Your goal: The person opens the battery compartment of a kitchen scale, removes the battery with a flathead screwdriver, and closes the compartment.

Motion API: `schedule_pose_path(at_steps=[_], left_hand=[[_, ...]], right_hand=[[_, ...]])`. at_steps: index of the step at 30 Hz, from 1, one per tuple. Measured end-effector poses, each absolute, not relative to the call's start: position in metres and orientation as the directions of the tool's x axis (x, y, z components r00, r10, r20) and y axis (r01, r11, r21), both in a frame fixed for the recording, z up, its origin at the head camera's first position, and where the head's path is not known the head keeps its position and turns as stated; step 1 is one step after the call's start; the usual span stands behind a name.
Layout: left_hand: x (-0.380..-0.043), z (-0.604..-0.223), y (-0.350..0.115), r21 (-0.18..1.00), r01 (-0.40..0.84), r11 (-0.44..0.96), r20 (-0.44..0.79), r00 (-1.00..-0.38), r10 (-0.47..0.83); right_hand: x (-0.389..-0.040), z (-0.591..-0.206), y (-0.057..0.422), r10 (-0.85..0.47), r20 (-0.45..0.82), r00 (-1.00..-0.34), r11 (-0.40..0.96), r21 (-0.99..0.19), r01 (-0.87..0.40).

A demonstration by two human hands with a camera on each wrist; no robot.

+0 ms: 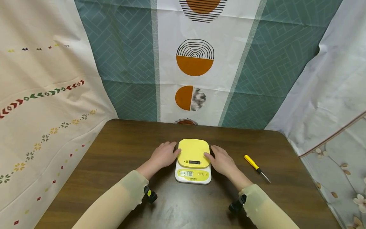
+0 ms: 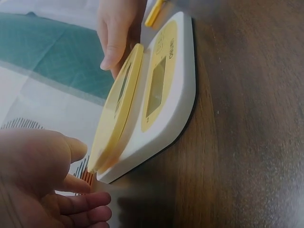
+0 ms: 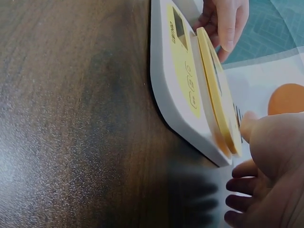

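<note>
A kitchen scale [image 1: 193, 175] with a white body and a yellow weighing plate [image 1: 193, 149] lies flat on the table; its lit display appears to read 577.0. My left hand [image 1: 163, 155] is at the scale's left side, thumb at the plate's edge and fingers loosely extended beside it. On the opposite side, my right hand [image 1: 223, 161] has its thumb over the plate's right edge. Both wrist views show the fingers of the left hand [image 2: 38, 175] and right hand [image 3: 280, 156] spread and not wrapped round the scale. Whether the thumbs press down, I cannot tell.
To the right of the scale, a screwdriver [image 1: 252, 162] with a yellow and black handle lies on the brown wooden table [image 1: 125, 136]. Behind the table hangs a patterned curtain [image 1: 128, 63], with light cloths at both sides.
</note>
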State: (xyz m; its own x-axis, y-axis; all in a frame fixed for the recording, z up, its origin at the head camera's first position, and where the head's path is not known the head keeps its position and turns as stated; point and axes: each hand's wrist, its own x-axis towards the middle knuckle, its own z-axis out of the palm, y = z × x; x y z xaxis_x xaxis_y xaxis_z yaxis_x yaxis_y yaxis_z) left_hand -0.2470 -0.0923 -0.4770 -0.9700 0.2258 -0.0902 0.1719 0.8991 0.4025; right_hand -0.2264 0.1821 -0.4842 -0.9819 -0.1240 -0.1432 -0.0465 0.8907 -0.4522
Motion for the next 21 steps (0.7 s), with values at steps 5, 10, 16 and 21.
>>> schedule_pose_path(at_steps=[5,10,16,21], left_hand=[[-0.2483,-0.477,-0.0902,0.403,0.167,0.9,-0.09,-0.971,0.221],[-0.248,-0.4774,-0.0896,0.404,0.167,0.899,-0.096,-0.97,0.224],[-0.2481,-0.4788,-0.0887,0.398,0.18,0.899,-0.088,-0.969,0.233],[-0.2474,-0.4798,-0.0862,0.387,0.195,0.901,-0.076,-0.967,0.241]], right_hand=[[-0.2278,-0.4868,0.1824,-0.13,-0.142,-0.981,0.894,-0.446,-0.054],[-0.2278,-0.4872,0.1828,-0.132,-0.144,-0.981,0.895,-0.443,-0.056],[-0.2285,-0.4878,0.1828,-0.146,-0.152,-0.978,0.892,-0.449,-0.063],[-0.2288,-0.4879,0.1817,-0.145,-0.148,-0.978,0.884,-0.463,-0.061]])
